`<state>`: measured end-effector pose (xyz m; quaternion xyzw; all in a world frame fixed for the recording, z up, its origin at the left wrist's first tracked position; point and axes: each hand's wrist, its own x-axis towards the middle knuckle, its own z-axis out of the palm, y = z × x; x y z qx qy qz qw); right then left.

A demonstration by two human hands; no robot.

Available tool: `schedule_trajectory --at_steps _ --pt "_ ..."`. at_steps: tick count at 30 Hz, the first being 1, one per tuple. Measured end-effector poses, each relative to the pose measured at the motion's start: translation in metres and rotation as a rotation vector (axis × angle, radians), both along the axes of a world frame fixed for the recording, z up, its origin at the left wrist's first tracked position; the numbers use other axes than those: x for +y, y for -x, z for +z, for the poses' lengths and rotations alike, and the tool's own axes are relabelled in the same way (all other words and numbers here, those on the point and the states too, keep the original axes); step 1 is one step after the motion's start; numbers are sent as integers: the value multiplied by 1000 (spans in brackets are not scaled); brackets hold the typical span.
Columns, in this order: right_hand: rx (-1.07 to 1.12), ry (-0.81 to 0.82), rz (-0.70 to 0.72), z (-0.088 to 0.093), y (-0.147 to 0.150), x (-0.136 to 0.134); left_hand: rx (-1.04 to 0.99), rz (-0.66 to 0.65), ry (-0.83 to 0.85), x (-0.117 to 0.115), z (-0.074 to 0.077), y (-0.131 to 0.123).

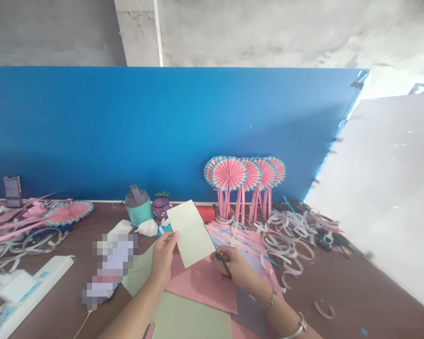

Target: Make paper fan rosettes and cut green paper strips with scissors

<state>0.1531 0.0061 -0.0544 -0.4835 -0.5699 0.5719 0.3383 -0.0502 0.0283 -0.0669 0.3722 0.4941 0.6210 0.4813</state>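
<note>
My left hand (pixel 163 260) pinches the lower left edge of a pale green paper rectangle (pixel 191 232), holding it up above the brown table (pixel 342 292). My right hand (pixel 232 267) sits to the right of the paper, fingers closed round a thin dark handle, probably scissors (pixel 224 262), whose tip meets the paper's right edge. Under both hands lie loose sheets of pink paper (pixel 201 287) and pale green paper (pixel 191 320).
Several pink pleated paper fans on sticks (pixel 245 181) stand against the blue partition (pixel 162 132). Curled white paper strips (pixel 289 235) litter the right. A teal cup (pixel 138 205), purple pot (pixel 161 207), white power strip (pixel 24 294) and more fans (pixel 67 212) lie left.
</note>
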Motion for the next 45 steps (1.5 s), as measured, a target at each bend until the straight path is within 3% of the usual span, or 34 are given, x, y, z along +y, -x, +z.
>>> schedule_trajectory --at_steps 8,14,35,45 --pt "-91 2 4 -11 -2 6 -3 -3 -1 0 1 0" --pt "-58 -8 17 -7 1 4 6 -42 11 -3 6 -2" --pt "7 -7 -1 -14 1 6 18 -114 5 -3 -6 -3" --pt "-59 3 -52 -5 4 3 -7 -121 23 -5 0 -6"
